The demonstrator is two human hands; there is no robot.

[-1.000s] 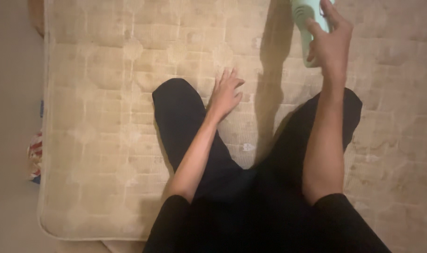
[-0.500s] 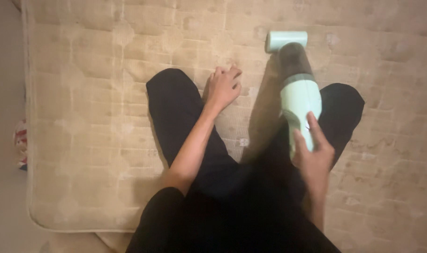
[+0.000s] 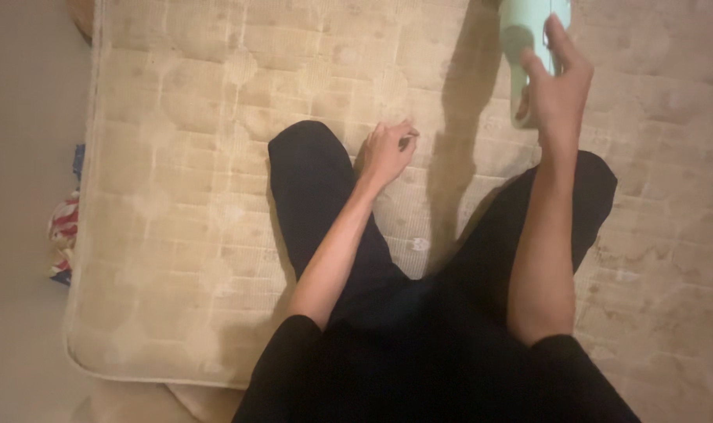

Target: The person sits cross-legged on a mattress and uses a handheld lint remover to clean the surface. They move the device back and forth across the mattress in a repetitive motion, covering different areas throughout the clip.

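Note:
I kneel on a stained beige quilted mattress, my black-trousered knees spread apart. My right hand is stretched forward at the top right and grips the handle of a mint-green handheld vacuum, whose front end runs out of the top of the view. My left hand rests on the mattress just beyond my left knee, fingers curled loosely against the fabric and holding nothing.
The mattress's left edge drops to a pale floor. A red, white and blue cloth item lies on the floor beside that edge. The near corner of the mattress is rounded.
My right hand has pushed the vacuum forward, from between my knees to the top of the view. My left hand stays pressed on the mattress, with its fingers more curled.

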